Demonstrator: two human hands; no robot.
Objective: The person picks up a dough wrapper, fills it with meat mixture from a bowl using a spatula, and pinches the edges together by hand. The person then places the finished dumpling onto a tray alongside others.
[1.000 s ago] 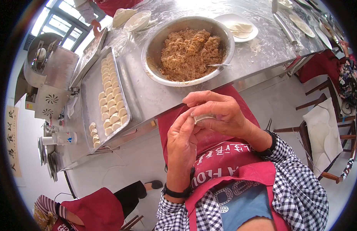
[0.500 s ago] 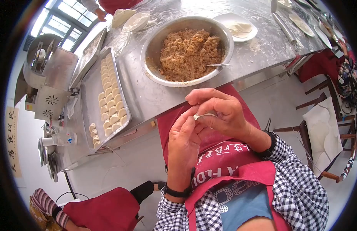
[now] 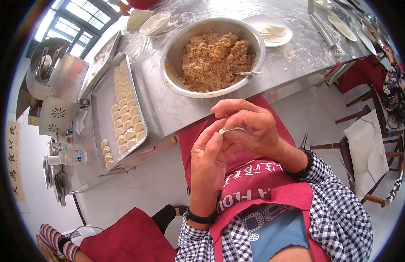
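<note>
Dumpling pinched between fingers of left hand and right hand, filling bowl, tray beyond

Black-and-white checked sleeves, red lettered apron, black wristbands

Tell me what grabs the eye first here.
A big metal bowl heaped with brown filling sits at top centre. Just below it, the left hand and right hand pinch a pale dumpling together. Left of them, a tray carries rows of finished dumplings.
</note>
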